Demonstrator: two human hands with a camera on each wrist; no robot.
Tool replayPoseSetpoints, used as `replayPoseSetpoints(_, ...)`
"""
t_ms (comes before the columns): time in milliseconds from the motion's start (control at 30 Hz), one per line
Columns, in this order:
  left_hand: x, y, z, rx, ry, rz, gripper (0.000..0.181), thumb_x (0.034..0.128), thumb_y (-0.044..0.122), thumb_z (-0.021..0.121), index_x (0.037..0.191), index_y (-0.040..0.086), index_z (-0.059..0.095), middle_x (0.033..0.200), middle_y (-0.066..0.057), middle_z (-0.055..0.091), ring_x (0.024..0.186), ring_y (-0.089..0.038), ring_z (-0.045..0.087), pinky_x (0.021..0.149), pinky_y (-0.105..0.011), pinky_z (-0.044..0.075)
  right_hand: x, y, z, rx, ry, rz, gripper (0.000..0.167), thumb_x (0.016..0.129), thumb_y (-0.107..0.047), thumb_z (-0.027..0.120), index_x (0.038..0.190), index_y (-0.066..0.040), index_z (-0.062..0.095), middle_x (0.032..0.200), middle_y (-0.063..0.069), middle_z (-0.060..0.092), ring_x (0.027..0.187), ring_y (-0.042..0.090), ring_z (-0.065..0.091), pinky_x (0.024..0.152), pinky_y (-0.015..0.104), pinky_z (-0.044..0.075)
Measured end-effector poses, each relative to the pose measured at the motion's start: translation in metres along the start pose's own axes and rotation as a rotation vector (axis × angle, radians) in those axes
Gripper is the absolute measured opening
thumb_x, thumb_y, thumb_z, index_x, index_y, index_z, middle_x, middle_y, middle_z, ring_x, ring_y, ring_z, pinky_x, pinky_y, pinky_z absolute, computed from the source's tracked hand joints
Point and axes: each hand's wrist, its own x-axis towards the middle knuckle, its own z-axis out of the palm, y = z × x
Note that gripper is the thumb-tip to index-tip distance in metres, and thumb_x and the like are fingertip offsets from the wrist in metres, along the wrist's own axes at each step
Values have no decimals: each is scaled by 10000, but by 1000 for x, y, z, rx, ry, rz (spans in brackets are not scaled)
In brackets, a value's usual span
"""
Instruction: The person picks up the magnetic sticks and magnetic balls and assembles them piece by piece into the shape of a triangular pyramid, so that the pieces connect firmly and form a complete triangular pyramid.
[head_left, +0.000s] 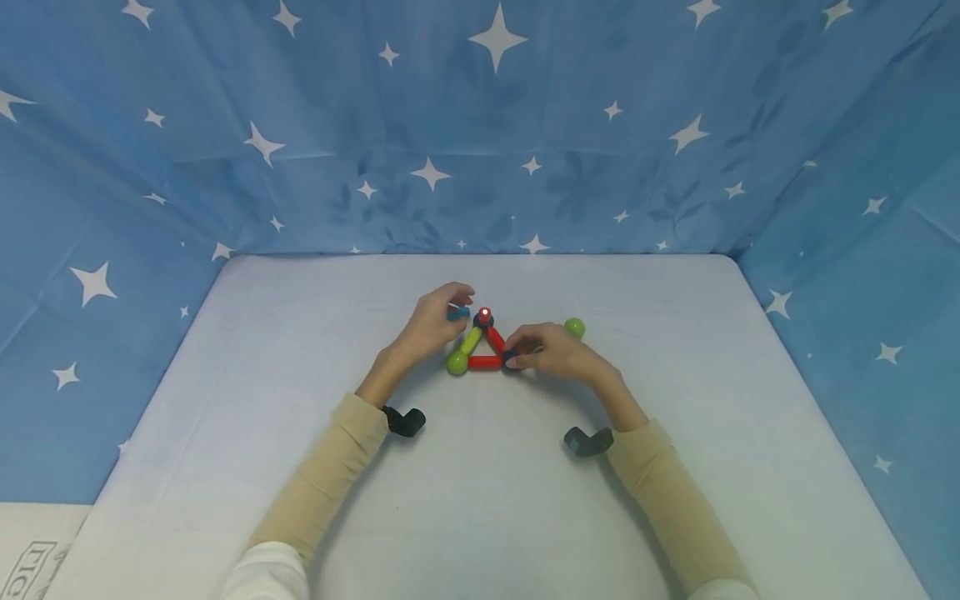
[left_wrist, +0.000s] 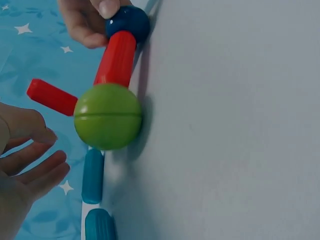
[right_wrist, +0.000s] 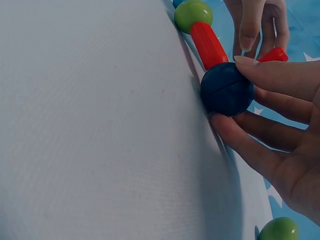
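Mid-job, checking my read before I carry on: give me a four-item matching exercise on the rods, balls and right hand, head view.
Column one:
1. Right hand
2. Left-side rod of the triangle
3. Raised rod
4. Green ball outside the triangle

Column two:
A. Yellow-green
B. Just beyond the right hand
C. Pinching a dark blue corner ball
D. Red, sticking up from the far corner ball

Pairs: 1-C, 2-A, 3-D, 4-B
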Motion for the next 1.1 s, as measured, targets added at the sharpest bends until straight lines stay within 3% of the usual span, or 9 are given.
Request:
replayPoseSetpoints(200, 3, -2, -3, 147, -51, -3, 432, 897, -43, 669, 1327, -46, 630, 1271, -207, 627, 1217, -370, 575, 1041, -462, 504, -1, 1, 1, -8, 5, 8, 271, 926, -218, 766, 1187, -158, 731, 1129, 16, 733, 1081, 220, 654, 976, 451, 542)
replayPoseSetpoints(400, 3, -11, 2, 246, -67, -55, 438, 904, -24, 671, 1338, -56, 623, 1261, -224, 607, 1214, -381, 550, 1061, -454, 492, 0, 2, 5, -3, 2, -8, 287, 921, -235, 779, 1192, -155, 735, 1152, 23, 724, 1078, 215, 643, 978, 437, 540)
replayPoseSetpoints(633, 2, -20, 6, 257, -74, -47, 354, 925, -18, 671, 1276, -60, 673, 1212, -213, 621, 1183, -366, 551, 1033, -449, 504, 3, 3, 6, 0, -6, -14, 287, 913, -252, 791, 1183, -172, 739, 1139, 1, 723, 1034, 197, 632, 931, 392, 544)
replayPoseSetpoints(867, 9, -19, 7, 249, -77, -38, 281, 935, -38, 651, 1211, -53, 705, 1128, -195, 644, 1100, -343, 567, 980, -437, 516, 2, 2, 1, -4, -5, 3, 271, 923, -229, 773, 1185, -173, 734, 1164, -8, 725, 1133, 226, 643, 1009, 449, 526)
replayPoseSetpoints(1100, 7, -16, 2, 204, -70, -30, 343, 958, 12, 652, 1296, -47, 664, 1198, -206, 642, 1130, -344, 605, 988, -437, 531, 0, 2, 0, 1, -5, -6, 268, 927, -215, 768, 1187, -162, 731, 1173, 8, 727, 1153, 241, 645, 1014, 463, 527)
